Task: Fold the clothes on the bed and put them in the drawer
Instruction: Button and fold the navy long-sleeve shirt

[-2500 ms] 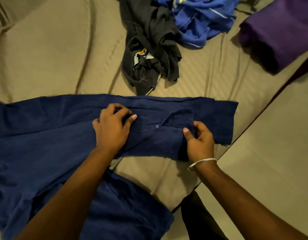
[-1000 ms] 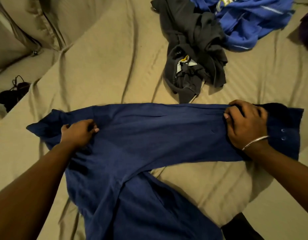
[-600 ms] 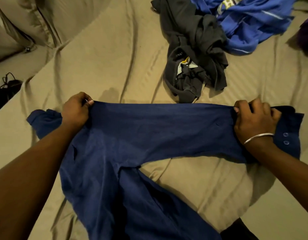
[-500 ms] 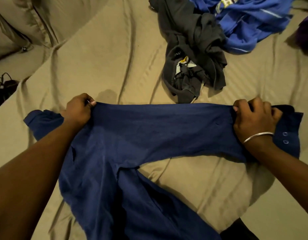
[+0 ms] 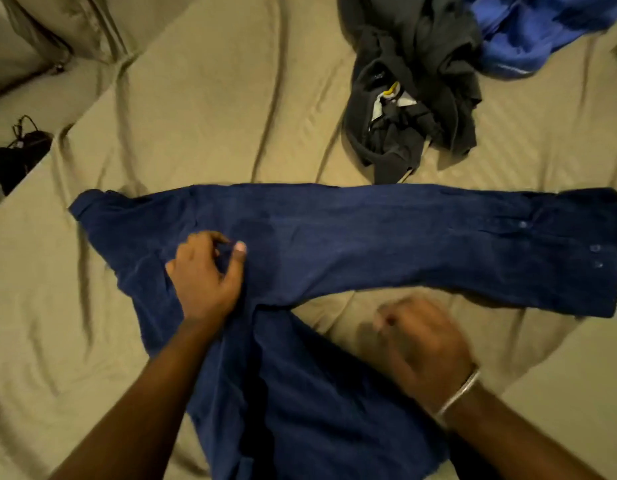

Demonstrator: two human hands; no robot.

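The left hand (image 5: 205, 275) pinches the navy shirt (image 5: 352, 244) where the sleeve meets the body; the right hand (image 5: 421, 344), blurred, hovers just below the sleeve, its grip unclear. The shirt lies spread on the bed (image 5: 196, 116), below the dark clothes (image 5: 411, 91). I think the left hand should pin that point while the right smooths the sleeve flat before folding.

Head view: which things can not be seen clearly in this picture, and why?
- Right hand: motion blur; whether it holds anything cannot be told.
- Navy shirt: lower part cut off by the bottom edge; the left hand and forearm cover some cloth.
- Bright blue garment: cut off by the top edge.
- Black object beside the bed: too dark to identify.
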